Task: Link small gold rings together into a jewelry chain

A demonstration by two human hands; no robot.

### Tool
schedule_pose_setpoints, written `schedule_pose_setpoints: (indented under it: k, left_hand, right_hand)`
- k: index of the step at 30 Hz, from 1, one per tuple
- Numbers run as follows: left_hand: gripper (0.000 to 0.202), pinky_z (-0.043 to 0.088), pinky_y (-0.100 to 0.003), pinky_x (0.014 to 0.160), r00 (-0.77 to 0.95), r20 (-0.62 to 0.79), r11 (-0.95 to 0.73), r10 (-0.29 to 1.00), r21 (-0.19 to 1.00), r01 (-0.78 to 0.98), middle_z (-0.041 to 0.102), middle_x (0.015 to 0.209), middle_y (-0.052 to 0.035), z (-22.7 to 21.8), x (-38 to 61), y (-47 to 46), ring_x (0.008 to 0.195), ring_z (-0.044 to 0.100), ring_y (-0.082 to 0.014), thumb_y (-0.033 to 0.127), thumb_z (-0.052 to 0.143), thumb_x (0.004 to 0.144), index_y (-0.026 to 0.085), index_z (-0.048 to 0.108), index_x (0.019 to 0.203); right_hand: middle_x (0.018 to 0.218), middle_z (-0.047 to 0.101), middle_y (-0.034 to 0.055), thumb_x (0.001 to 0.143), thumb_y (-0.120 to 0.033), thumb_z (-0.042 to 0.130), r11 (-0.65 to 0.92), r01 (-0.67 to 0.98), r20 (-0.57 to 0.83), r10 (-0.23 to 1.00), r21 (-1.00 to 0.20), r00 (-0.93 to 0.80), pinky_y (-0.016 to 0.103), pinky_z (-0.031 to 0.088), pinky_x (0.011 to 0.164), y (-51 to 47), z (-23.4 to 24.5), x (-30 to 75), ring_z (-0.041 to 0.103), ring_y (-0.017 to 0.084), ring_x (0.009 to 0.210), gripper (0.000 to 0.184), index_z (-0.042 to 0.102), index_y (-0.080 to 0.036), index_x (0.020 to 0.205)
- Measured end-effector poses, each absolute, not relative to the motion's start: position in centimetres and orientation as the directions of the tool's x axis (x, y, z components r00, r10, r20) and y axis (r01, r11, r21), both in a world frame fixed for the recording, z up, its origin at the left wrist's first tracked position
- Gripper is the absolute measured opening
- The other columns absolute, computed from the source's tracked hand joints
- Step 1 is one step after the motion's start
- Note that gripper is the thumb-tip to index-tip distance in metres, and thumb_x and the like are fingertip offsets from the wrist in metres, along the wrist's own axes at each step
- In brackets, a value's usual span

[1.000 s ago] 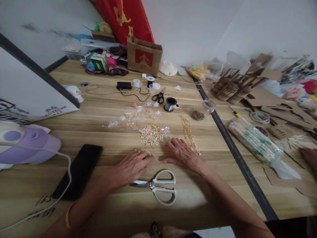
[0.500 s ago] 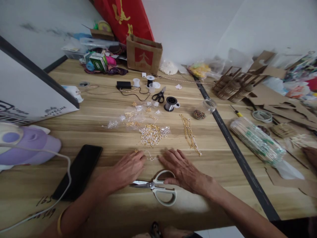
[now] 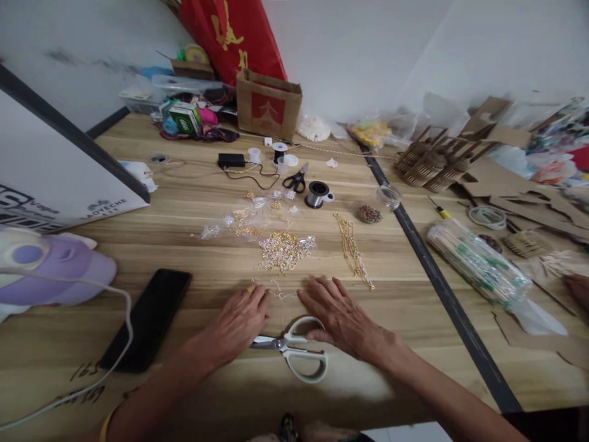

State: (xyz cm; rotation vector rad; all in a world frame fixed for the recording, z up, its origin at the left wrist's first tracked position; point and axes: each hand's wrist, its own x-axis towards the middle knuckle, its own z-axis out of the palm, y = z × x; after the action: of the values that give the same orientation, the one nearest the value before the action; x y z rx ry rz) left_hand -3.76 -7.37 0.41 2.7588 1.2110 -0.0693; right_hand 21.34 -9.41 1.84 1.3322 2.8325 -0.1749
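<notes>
A thin silver chain (image 3: 281, 296) with a small ring lies on the tabletop between my two hands. My left hand (image 3: 243, 316) rests flat at its left, fingers stretched out and fingertips over that end. My right hand (image 3: 338, 313) lies flat with fingers spread, its index fingertip at the chain's right end. Beneath my right thumb is one handle of the white-handled scissors (image 3: 294, 348), whose blades point left toward my left hand. Just beyond the chain sits a pile of gold and silver beads (image 3: 280, 250). Gold chains (image 3: 352, 252) lie to the right.
A black phone (image 3: 147, 319) and a purple-and-white object (image 3: 69, 267) are at left. Farther back are a wire spool (image 3: 317, 194), black scissors (image 3: 296, 179) and a bead dish (image 3: 369, 213). At right lies a plastic-wrapped bundle of sticks (image 3: 478, 261); another person's hand (image 3: 577, 288) shows at the edge.
My left hand has shifted slightly, and more of the silver chain's left end shows beyond its fingers. My right hand stays nearly in place. The view has moved a little.
</notes>
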Motion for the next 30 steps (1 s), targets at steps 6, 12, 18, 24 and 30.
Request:
schedule_pose_setpoints:
  k: [6,12,18,24,30]
  left_hand:
    - [0.046,0.034,-0.044,0.1,0.665,0.018,-0.665,0.747,0.008,0.747,0.054,0.126,-0.0183,-1.1,-3.6,-8.2,0.12,0.044,-0.0321,0.028,0.051,0.088,0.007,0.047,0.129]
    - [0.049,0.032,-0.043,0.103,0.669,0.032,-0.669,0.743,0.0,0.743,0.051,0.133,-0.0167,-1.6,-3.8,-8.2,0.124,0.041,-0.0313,0.033,0.051,0.088,0.005,0.049,0.128]
    - [0.048,0.031,-0.043,0.103,0.661,0.038,-0.662,0.75,0.014,0.75,0.05,0.134,-0.0159,-1.8,-3.9,-8.2,0.126,0.04,-0.0305,0.033,0.048,0.089,0.007,0.047,0.13]
    - [0.048,0.032,-0.042,0.103,0.663,0.028,-0.663,0.748,0.015,0.748,0.049,0.134,-0.0156,-1.8,-4.0,-8.2,0.126,0.04,-0.0304,0.032,0.047,0.09,0.007,0.047,0.131]
    - [0.048,0.031,-0.042,0.104,0.661,0.041,-0.662,0.75,0.024,0.749,0.05,0.135,-0.0149,-1.9,-4.0,-8.2,0.126,0.04,-0.0295,0.032,0.046,0.09,0.007,0.046,0.132]
  right_hand:
    - [0.138,0.041,0.0175,0.085,-0.055,0.05,0.622,0.779,-0.042,0.779,-0.077,-0.626,0.056,0.03,0.104,-9.2,1.9,21.8,0.029,0.034,0.131,0.066,0.039,-0.016,0.137]
    - [0.135,0.043,0.0183,0.085,-0.056,0.049,0.604,0.789,-0.062,0.788,-0.112,-0.612,0.056,0.032,0.103,-9.0,2.3,21.6,0.031,0.033,0.129,0.066,0.038,-0.016,0.137]
    - [0.134,0.045,0.0176,0.087,-0.058,0.043,0.619,0.773,-0.075,0.771,-0.14,-0.632,0.054,0.034,0.102,-8.9,2.8,21.7,0.033,0.032,0.127,0.067,0.037,-0.015,0.137]
    - [0.132,0.046,0.0172,0.087,-0.058,0.043,0.618,0.771,-0.058,0.773,-0.154,-0.632,0.053,0.035,0.101,-8.8,3.0,21.7,0.034,0.031,0.127,0.065,0.038,-0.017,0.136]
    - [0.132,0.046,0.0171,0.086,-0.059,0.042,0.605,0.782,-0.087,0.78,-0.148,-0.62,0.054,0.034,0.102,-8.8,3.0,21.6,0.034,0.033,0.128,0.067,0.036,-0.016,0.138]
